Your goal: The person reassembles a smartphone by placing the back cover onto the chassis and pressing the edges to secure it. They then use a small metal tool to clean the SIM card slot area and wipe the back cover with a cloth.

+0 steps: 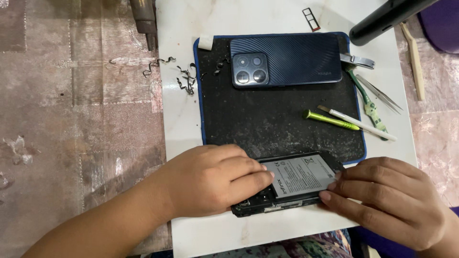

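Showing the head view, the frame looked down on a white worktop [181,119] carrying a black work mat [267,122] with a blue border. An opened phone [287,184], its back removed and its grey-labelled battery [299,174] exposed, lay at the near edge of the mat, partly overhanging onto the worktop. The left hand [215,179] rested on the phone's left end, fingers curled together and pressing down on the frame beside the battery. The right hand [387,200] met the phone's right end, its fingertips [330,191] closed against the battery's right edge; whether they pinched it or merely pushed could not be told.

At the far side of the mat lay a dark blue ribbed back cover [287,59], camera cluster facing up, well apart from both hands. Right of it, a green-handled screwdriver [330,119] and a thin white tool [358,123] lay side by side on the mat, with metal tweezers [380,94] and a green-handled cutter [366,95] near the mat's right edge. A small card tray [311,19] sat on the worktop beyond the mat. Curled strips of dark adhesive [184,79] lay at the mat's far left corner. A black nozzle [382,19] entered from the upper right
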